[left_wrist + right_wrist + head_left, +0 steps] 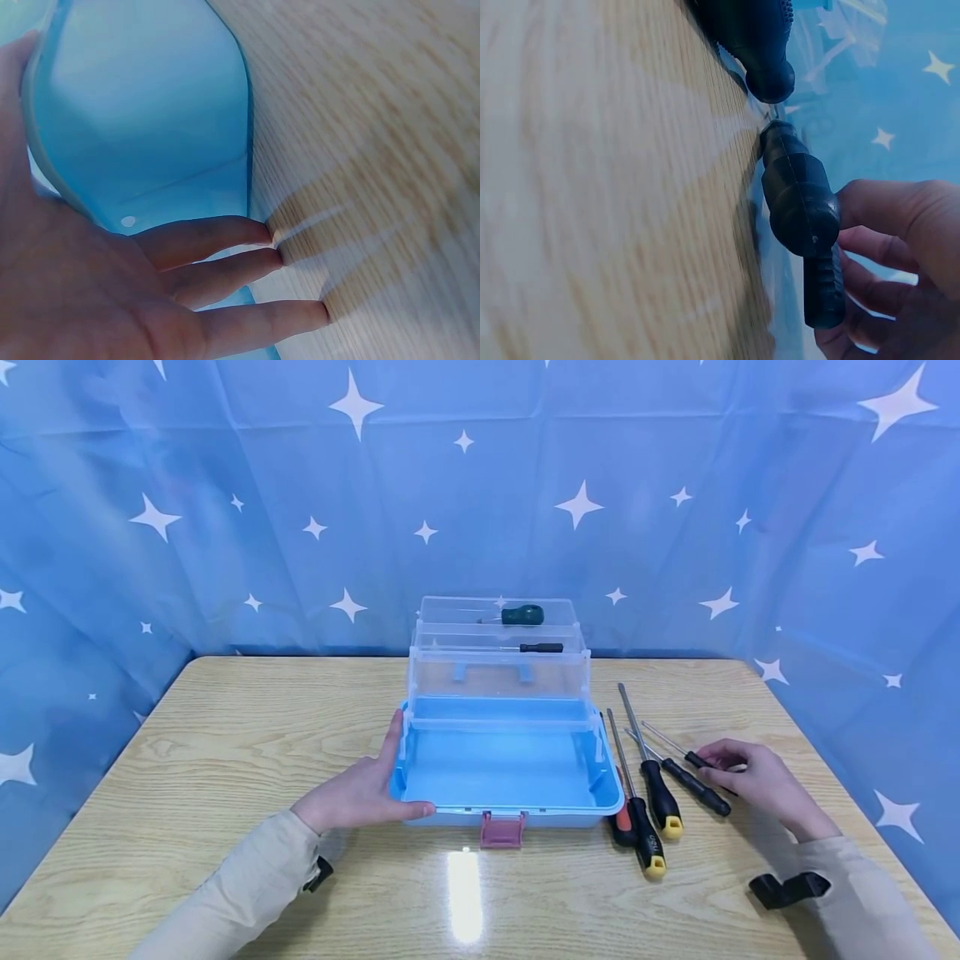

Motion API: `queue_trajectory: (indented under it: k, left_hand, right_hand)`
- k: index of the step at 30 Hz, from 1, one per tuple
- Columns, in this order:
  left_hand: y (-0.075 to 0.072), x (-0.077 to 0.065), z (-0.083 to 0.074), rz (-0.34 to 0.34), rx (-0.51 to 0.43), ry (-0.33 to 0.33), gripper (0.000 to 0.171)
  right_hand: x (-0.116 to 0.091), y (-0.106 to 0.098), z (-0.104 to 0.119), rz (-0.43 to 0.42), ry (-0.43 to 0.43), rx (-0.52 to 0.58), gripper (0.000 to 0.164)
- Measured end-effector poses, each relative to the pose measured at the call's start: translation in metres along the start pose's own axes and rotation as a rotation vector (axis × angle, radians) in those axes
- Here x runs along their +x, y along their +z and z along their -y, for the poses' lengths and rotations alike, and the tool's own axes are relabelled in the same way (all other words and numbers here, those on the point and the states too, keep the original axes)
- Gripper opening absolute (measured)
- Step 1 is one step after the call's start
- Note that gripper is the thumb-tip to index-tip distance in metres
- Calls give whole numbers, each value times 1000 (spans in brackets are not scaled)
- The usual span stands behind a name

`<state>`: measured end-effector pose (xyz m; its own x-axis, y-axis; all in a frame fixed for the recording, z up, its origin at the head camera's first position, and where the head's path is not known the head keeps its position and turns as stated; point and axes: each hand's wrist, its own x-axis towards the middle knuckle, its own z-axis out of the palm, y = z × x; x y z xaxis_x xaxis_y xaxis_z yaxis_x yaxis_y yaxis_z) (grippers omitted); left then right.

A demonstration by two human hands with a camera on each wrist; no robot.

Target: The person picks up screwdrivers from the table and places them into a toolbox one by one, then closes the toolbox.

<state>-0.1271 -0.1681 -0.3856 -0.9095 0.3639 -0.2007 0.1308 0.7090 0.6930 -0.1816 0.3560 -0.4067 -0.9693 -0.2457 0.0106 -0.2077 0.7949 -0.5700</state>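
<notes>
My left hand [363,793] rests against the left end of a light blue toolbox [622,802], thumb along the front rim. Its other fingers lie straight down the side wall in the left wrist view. At the right, my right hand [757,777] pinches the black handle of a slim screwdriver [699,761] between thumb and fingers, low over the table. Beside it lies a thicker black-handled screwdriver [701,789]. The right wrist view has a black handle [801,199] right at the fingertips.
Two yellow-tipped screwdrivers, one farther [662,797] and one nearer [645,839], lie right of the box, with a red-and-black handle [622,822] beside them. Raised clear trays [498,677] hold a green-handled screwdriver [522,614] and a small black-handled one [542,647]. A starry curtain [480,510] hangs behind.
</notes>
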Motion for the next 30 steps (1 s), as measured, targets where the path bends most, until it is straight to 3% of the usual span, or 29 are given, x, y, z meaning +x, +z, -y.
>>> queue_trajectory:
  k: [20, 30]
  left_hand:
    - [-2, -1, 0, 15, -3, 20, 127]
    - [-3, -1, -1, 14, 2, 10, 128]
  right_hand:
    - [0, -1, 12, -27, -17, 15, 19]
    - [2, 1, 17, -76, -72, -5, 16]
